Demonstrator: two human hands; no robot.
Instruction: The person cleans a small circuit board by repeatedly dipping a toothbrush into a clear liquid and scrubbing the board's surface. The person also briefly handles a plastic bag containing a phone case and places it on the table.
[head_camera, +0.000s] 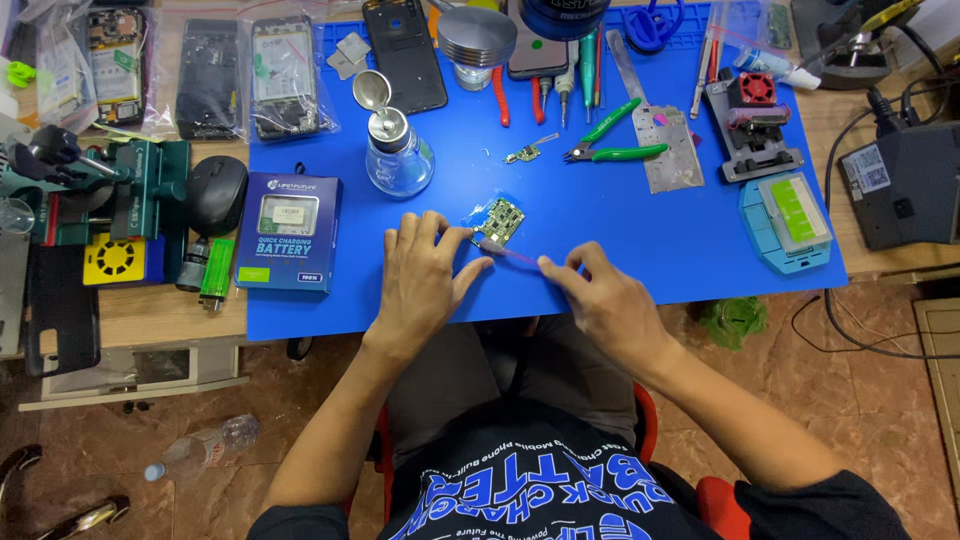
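1. The small green circuit board (499, 221) is lying flat on the blue mat (620, 250), just ahead of both your hands, its long axis running diagonally up and to the right.
2. Your left hand (425, 272) is resting nearer, fingers curled loosely, fingertips pinning the board's near edge.
3. Your right hand (600, 305) is pinching a thin pink-handled tool (505, 252), its tip touching the board's lower corner.
4. The board is rigid and studded; the mat is smooth, matte.
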